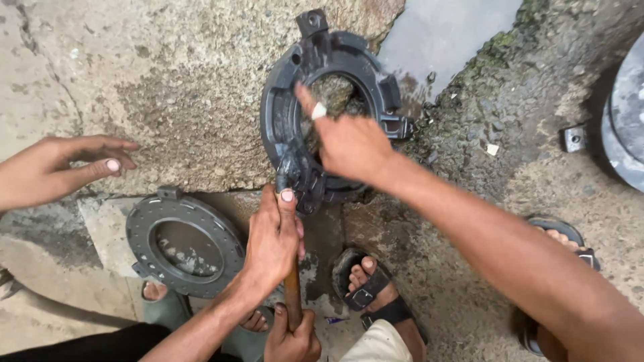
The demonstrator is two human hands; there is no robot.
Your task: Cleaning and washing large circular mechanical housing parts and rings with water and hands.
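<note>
The left hand (pixel 272 245) is clenched around a wooden tool handle (pixel 292 295), thumb pointing up along it, with the lower hand (pixel 292 338) gripping beneath. The right hand (pixel 349 144) reaches from the right and presses on the black metal ring housing (pixel 282 114), fingers extended, not grasping. The housing lies on the rough stone slab (pixel 181 87), just above the left grip

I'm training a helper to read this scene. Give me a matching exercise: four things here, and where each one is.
1 black ring housing
2 flat grey ring
3 wooden handle
4 small metal bracket

A gripped in the left hand
B on the ground, far right
C under the right hand
D on the low slab, left

Pairs: 1-C, 2-D, 3-A, 4-B
</note>
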